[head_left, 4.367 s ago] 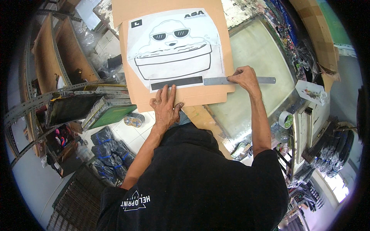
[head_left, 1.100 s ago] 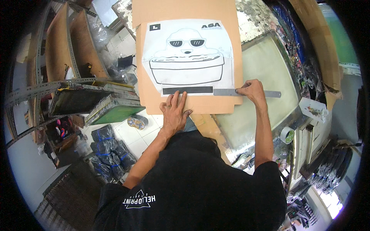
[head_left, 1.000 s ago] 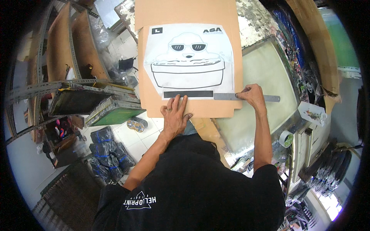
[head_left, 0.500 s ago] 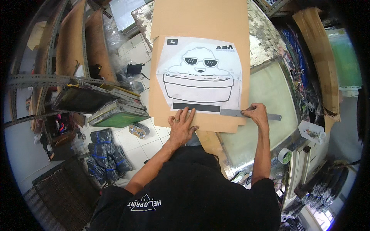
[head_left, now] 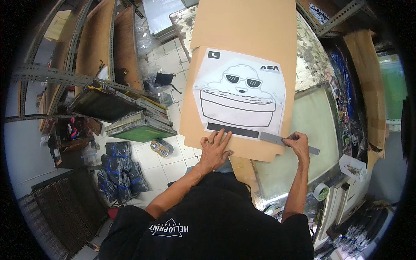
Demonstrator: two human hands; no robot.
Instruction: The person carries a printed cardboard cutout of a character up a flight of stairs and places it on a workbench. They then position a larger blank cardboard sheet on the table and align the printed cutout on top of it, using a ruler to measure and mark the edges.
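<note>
A white printed sheet lies on a brown cardboard piece. Its drawing is a smiling blob in sunglasses above a tub, with a long black bar near the lower edge. My left hand rests on that lower edge, fingers spread, the tips at the black bar. Beside the bar's right end lies a grey metal ruler, roughly in line with it. My right hand pinches the ruler at its middle, thumb and fingers closed. The ruler's far end sticks out past the cardboard.
Under the cardboard, a framed screen lies to the right. A tape roll and a paper scrap sit beside it. Leftward stand stacked frames, wrapped dark bundles, a sandal and metal shelving.
The whole view has shifted, so everything appears further right and lower. My hands, the ruler and the sheet keep nearly the same places relative to each other.
</note>
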